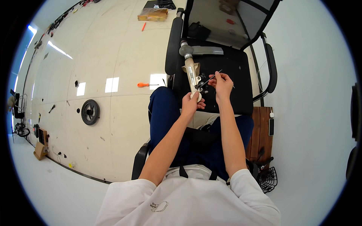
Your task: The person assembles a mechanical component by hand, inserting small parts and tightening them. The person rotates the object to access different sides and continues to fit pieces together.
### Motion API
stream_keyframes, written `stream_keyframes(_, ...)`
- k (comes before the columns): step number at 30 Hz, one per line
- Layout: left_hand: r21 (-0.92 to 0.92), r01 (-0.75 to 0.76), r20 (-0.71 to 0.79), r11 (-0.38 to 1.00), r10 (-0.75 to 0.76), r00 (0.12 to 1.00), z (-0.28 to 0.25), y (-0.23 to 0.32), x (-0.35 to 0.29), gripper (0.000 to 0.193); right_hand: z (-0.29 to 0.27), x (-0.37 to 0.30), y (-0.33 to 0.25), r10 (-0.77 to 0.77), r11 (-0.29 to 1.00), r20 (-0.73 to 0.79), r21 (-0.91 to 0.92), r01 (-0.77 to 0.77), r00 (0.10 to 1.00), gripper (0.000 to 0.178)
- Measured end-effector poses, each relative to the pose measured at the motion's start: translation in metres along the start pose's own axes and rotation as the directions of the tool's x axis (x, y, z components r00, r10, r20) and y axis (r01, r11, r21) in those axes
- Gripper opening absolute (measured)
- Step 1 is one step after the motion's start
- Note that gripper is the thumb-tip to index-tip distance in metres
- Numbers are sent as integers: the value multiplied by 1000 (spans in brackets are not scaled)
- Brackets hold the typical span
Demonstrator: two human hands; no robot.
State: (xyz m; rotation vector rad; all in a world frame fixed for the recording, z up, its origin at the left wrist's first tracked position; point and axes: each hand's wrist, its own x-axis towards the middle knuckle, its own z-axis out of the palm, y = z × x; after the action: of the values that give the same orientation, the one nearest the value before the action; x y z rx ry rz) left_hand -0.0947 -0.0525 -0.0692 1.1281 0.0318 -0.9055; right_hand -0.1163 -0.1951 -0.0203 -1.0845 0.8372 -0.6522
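A cream-coloured tube-shaped part (191,73) with a grey rounded joint at its far end lies on the black chair seat (235,98). My left hand (191,103) is closed around its near, rounded end. In my right hand (221,83) a thin metal rod (209,79) is pinched between thumb and fingers. Its lower tip reaches the side of the tube near several small dark parts (203,83); whether it touches there I cannot tell. A flat grey piece (207,50) extends to the right from beside the grey joint.
The chair's armrests (270,67) flank the seat. On the tiled floor to the left lie an orange-handled screwdriver (143,85) and a small black-tyred wheel (90,112). A cardboard box (152,15) stands farther off. A black wire basket (268,180) is at the lower right.
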Motion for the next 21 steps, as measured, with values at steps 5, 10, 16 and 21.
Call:
stream_keyframes(5, 99, 112, -49, 989, -108, 993, -5, 19, -17, 25, -14, -11, 5, 57, 997, 42, 47, -59, 998, 15)
stream_keyframes(10, 316, 145, -11, 938, -149, 989, -14, 37, -31, 25, -36, -36, 11, -92, 969, -13, -233, 87, 996, 20)
stream_keyframes(16, 409, 200, 14, 890, -225, 974, -25, 49, -26, 24, -30, -70, -10, -575, -39, 661, -612, 790, 483, 35)
stream_keyframes(21, 408, 181, 42, 895, -217, 975, -29, 53, -21, 22, -28, -54, -13, -362, -5, 823, -471, 882, 437, 25)
